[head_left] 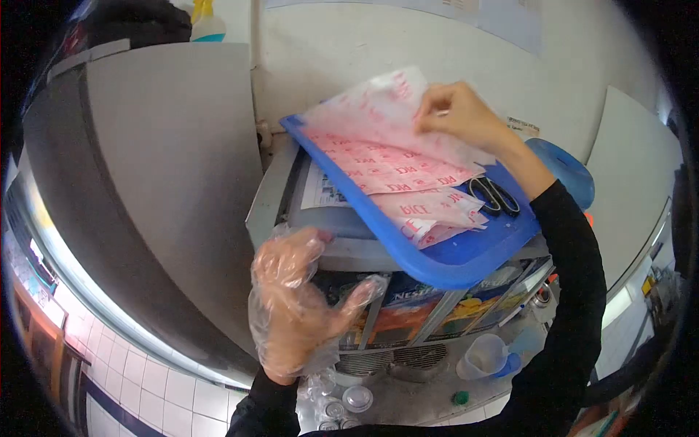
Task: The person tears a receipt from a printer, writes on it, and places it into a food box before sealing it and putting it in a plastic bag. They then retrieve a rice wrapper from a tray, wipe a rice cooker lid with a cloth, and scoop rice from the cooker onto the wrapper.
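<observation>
My right hand (457,116), bare and pinched closed, grips a printed sheet of wrapping paper (378,102) by its edge. That sheet is lifted and bent up over a stack of similar white papers with red print (393,166), which lies in a blue tray (437,269). A pair of black-handled scissors (495,197) rests in the tray beside the stack. My left hand (298,306) wears a clear plastic glove, its thumb and fingers apart with nothing in them. It hovers in front of the drink machine (408,306) below the tray.
A tall grey cabinet (175,182) stands at left. Behind the tray sits a blue rounded container (564,171). Below the machine are a clear plastic jug (482,357), a green cap (460,398) and several cans (331,409). A white wall (328,44) rises behind.
</observation>
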Motion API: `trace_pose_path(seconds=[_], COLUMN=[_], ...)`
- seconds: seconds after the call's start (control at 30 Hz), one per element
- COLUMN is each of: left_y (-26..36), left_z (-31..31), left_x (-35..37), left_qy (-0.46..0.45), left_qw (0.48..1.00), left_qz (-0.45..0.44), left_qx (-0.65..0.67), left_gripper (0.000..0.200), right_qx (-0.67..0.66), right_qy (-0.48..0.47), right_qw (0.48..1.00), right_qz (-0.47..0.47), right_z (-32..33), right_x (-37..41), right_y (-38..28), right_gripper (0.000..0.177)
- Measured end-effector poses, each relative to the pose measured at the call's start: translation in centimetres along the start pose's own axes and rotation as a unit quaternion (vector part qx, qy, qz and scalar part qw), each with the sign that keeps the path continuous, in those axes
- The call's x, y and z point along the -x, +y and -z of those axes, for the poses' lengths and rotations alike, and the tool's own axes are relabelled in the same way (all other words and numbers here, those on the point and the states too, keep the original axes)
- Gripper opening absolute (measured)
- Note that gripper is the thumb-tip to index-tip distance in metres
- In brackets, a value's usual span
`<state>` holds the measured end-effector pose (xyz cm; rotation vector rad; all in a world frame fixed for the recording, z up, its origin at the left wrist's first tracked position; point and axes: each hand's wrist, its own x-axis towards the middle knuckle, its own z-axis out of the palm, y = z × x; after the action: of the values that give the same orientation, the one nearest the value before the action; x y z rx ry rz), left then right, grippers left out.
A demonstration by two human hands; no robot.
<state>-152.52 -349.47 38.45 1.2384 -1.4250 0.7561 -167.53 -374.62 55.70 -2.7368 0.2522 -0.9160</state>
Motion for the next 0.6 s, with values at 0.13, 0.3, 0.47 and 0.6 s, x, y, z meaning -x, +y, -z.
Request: trace_pose_path(seconds=[0.13,0.3,0.47,0.6], left_y=[0.1,-0.2,-0.7,0.0], left_z=[0.1,0.6,2.6,9.0], left_x=[0.1,-0.2,1.5,7.9], left_qy=[-0.001,-0.011,-0.010,-0.029], left_qw=[1.000,0.999,0.994,0.976], left_qz=[-0.007,-0.032,-0.053,-0.050], left_qx=[-0.011,-0.007,0.097,0.211], left_gripper=[0.068,0.067,0.058,0.048], right_qx=[-0.019,-0.138,0.000,0.131], right_qy=[0.193,0.468,0.583,0.656], right_qw=[0.981,0.871,0.808,0.709], right_qz=[-0.020,0.052,0.090,0.223], right_z=[2.8,8.4,12.7,9.4], right_x=[-0.5,-1.2,0.4,4.3], right_y=[0.8,2.3,-0.6,-8.5], right_gripper=[0.018,0.024,0.025,0.024])
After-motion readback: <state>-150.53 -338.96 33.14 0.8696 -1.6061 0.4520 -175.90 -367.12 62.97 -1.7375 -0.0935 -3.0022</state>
